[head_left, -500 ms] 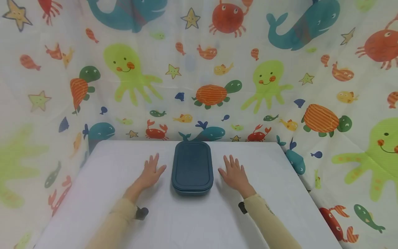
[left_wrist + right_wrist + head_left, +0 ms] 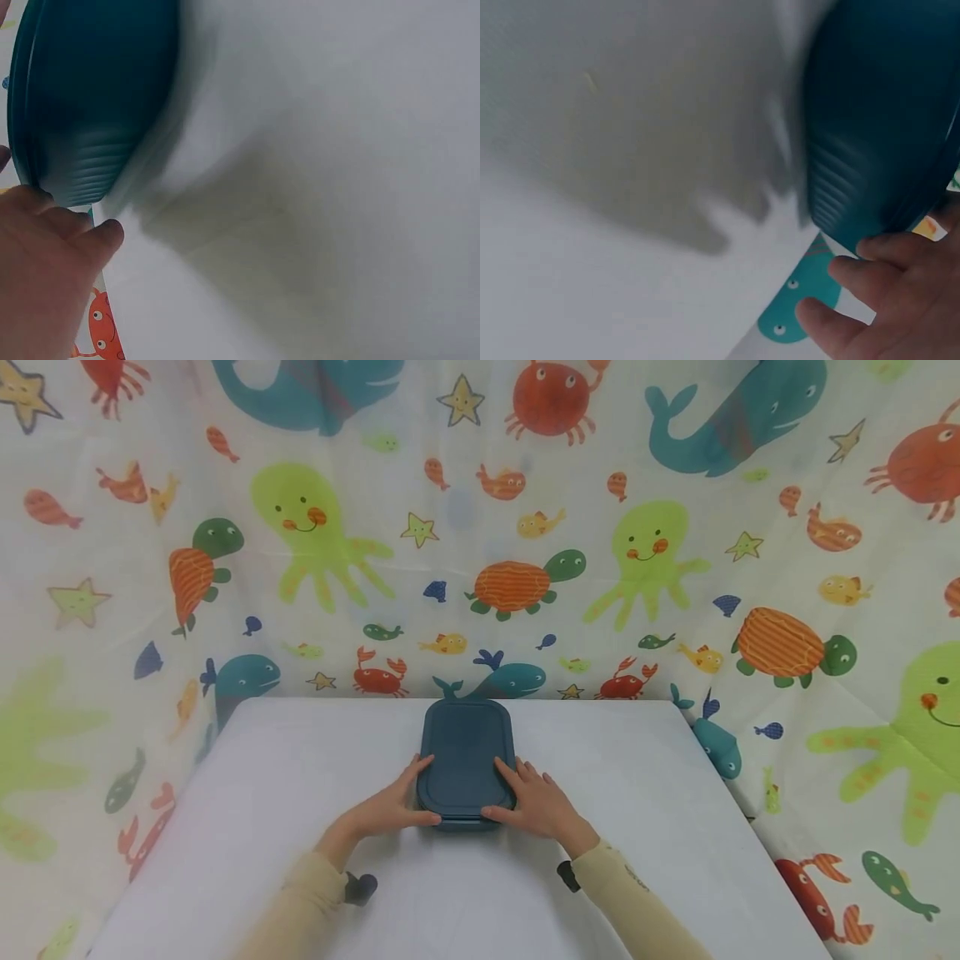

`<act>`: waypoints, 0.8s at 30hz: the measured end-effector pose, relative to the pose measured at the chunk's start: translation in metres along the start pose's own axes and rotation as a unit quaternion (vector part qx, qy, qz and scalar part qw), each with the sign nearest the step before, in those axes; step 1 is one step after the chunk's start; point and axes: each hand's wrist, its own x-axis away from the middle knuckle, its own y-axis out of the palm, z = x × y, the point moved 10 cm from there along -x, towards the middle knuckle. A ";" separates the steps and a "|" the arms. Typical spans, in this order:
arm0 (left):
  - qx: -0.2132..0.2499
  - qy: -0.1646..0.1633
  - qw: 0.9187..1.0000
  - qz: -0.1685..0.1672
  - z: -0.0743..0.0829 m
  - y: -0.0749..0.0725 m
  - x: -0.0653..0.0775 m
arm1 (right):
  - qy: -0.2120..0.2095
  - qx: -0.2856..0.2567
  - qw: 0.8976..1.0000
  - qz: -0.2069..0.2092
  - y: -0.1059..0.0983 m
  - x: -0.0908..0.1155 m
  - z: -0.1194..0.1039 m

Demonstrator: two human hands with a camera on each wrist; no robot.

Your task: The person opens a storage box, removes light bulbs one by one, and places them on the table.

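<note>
A dark teal lidded container, rectangular with rounded corners, lies flat on the white table with its lid on. My left hand grips its near left corner, thumb at the front edge and a finger over the lid's left side. At the near right corner my right hand holds it the same way. Ribbed side walls of the container show in the left wrist view, where the left fingertips meet the rim. In the right wrist view, right fingertips bend at the rim of the opposite side.
The white table ends at a back edge just beyond the container. A white curtain printed with sea animals hangs behind the table and along both sides. Dark wrist devices are worn near both cuffs.
Both hands have moved inward from the table on either side and now touch the container's near corners. The container has stayed in place.
</note>
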 end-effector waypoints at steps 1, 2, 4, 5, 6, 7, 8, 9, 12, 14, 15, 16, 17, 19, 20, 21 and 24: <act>0.002 0.003 1.000 -0.003 0.000 0.001 0.000 | -0.002 0.003 1.000 0.000 0.000 0.001 0.000; 0.002 0.006 1.000 -0.004 -0.001 0.002 0.001 | -0.005 0.004 1.000 0.000 0.001 0.002 -0.001; 0.001 0.011 1.000 -0.003 -0.002 0.002 0.001 | -0.009 0.000 1.000 -0.001 0.002 0.004 -0.001; 0.001 0.013 1.000 -0.003 -0.002 0.002 0.000 | -0.011 -0.003 1.000 -0.001 0.002 0.005 -0.001; 0.000 0.015 1.000 -0.001 -0.002 0.002 0.000 | -0.013 -0.006 1.000 -0.001 0.002 0.005 -0.002; -0.001 0.015 1.000 0.000 -0.003 0.002 0.000 | -0.015 -0.009 1.000 0.000 0.003 0.005 -0.001; -0.001 0.016 1.000 0.002 -0.003 0.002 0.000 | -0.016 -0.012 1.000 0.001 0.003 0.005 -0.001; -0.003 0.017 1.000 0.004 -0.003 0.002 0.000 | -0.016 -0.014 1.000 0.001 0.004 0.005 -0.001; -0.009 0.017 1.000 0.011 -0.005 0.002 0.000 | -0.017 -0.015 1.000 0.002 0.005 0.005 0.000; -0.014 0.018 1.000 0.016 -0.005 0.001 0.000 | -0.017 -0.016 1.000 0.005 0.005 0.005 0.000; -0.016 0.019 1.000 0.019 -0.005 0.001 0.000 | -0.018 -0.015 1.000 0.006 0.005 0.005 0.000; -0.018 0.020 0.999 0.021 -0.005 0.001 0.000 | -0.019 -0.015 1.000 0.009 0.005 0.006 -0.001; -0.020 0.018 0.999 0.022 -0.006 0.001 0.001 | -0.021 -0.014 1.000 0.012 0.004 0.006 -0.001; -0.022 0.019 0.999 0.026 -0.005 -0.001 0.002 | -0.024 -0.012 0.999 0.019 0.002 0.007 -0.003; -0.023 0.019 0.999 0.029 -0.004 -0.003 0.002 | -0.026 -0.009 0.999 0.023 0.001 0.007 -0.005; -0.024 0.019 0.999 0.031 -0.004 -0.004 0.003 | -0.029 -0.009 0.999 0.027 -0.001 0.007 -0.006; -0.034 0.015 0.999 0.038 -0.004 -0.010 0.005 | -0.034 -0.007 0.999 0.036 -0.005 0.006 -0.012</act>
